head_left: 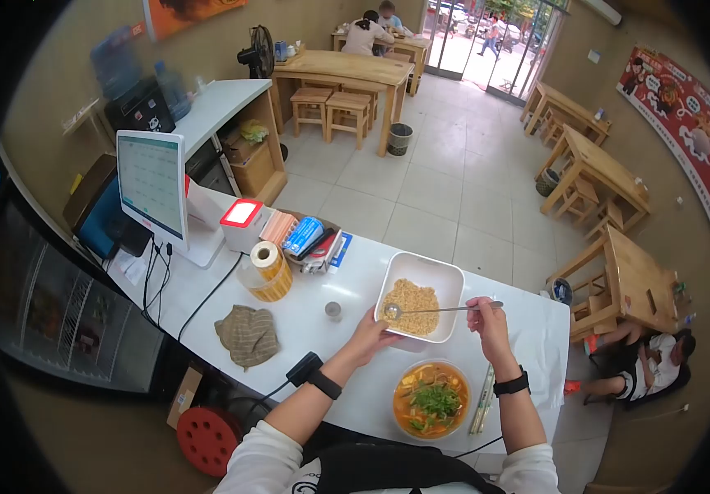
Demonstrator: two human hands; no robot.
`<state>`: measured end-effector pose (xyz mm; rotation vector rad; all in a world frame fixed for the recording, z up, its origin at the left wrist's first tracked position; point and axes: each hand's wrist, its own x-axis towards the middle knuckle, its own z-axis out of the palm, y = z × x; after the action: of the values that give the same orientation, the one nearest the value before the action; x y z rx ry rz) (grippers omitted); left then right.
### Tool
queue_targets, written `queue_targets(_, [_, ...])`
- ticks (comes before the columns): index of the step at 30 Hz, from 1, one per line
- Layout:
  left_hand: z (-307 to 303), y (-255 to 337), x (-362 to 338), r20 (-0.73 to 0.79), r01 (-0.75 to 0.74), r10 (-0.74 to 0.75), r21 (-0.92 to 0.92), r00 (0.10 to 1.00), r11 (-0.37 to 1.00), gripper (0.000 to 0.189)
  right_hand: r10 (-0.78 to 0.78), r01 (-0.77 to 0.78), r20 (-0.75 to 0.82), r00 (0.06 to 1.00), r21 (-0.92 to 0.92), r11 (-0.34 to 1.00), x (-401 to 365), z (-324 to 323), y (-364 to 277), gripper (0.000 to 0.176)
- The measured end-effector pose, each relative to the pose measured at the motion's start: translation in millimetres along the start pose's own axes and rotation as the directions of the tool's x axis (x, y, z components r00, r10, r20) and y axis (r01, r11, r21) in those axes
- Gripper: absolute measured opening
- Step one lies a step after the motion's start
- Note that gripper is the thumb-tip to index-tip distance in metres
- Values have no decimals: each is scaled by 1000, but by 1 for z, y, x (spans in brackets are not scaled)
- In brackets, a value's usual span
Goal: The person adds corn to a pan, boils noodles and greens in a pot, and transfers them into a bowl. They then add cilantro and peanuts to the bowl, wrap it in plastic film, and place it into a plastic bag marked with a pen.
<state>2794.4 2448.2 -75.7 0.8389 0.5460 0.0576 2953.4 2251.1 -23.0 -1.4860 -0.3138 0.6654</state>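
My left hand (pixel 366 339) grips the near left corner of a white square tub (pixel 443 276), which is tilted on the counter. Pale brown crumbs, perhaps chopped nuts, (pixel 417 296) cover its bottom. A long metal spoon (pixel 451 309) is pinched by its handle in my right hand (pixel 487 324), its bowl down at the crumbs. Just below the tub, a round clear bowl of orange-red soup (pixel 405 409) has chopped green herbs (pixel 435 401) heaped in the middle. Wrapped chopsticks (pixel 481 401) lie along the bowl's right side.
On the white counter (pixel 330 284) are a folded brown cloth (pixel 248 336), a label roll (pixel 270 272), a small clear cup (pixel 333 310), a printer (pixel 241 224) and a screen (pixel 151 189). A black corded device (pixel 304 369) sits at the near edge. A person (pixel 659 366) sits at right.
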Motion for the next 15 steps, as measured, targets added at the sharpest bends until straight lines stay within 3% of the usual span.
queue_targets(2, [3, -8, 0, -19, -11, 10, -49, 1000, 999, 52, -35, 37, 44, 998, -25, 999, -9, 5, -10, 22])
queue_targets(5, [8, -7, -6, -59, -165, 162, -46, 985, 985, 47, -375, 394, 122, 919, -322, 861, -29, 16, -28, 20])
queue_targets(7, [2, -5, -1, -124, -133, 126, -48, 984, 990, 43, -508, 556, 236, 828, -458, 693, -33, 21, -33, 15])
queue_targets(8, [-1, -5, 3, -143, -136, 129, -37, 981, 990, 42, -502, 557, 247, 829, -447, 700, -33, 22, -34, 15])
queue_targets(10, [-3, -3, 3, -173, -137, 133, -11, 976, 990, 41, -489, 569, 324, 810, -634, 524, -34, 26, -33, 12])
queue_targets(14, [-5, 7, 2, -153, -111, 108, -9, 982, 994, 42, -416, 517, 310, 855, -574, 635, -33, 32, -15, 13])
queue_targets(15, [-5, 8, 2, -146, -101, 98, -9, 984, 995, 42, -379, 445, 232, 896, -459, 769, -33, 35, -10, 15])
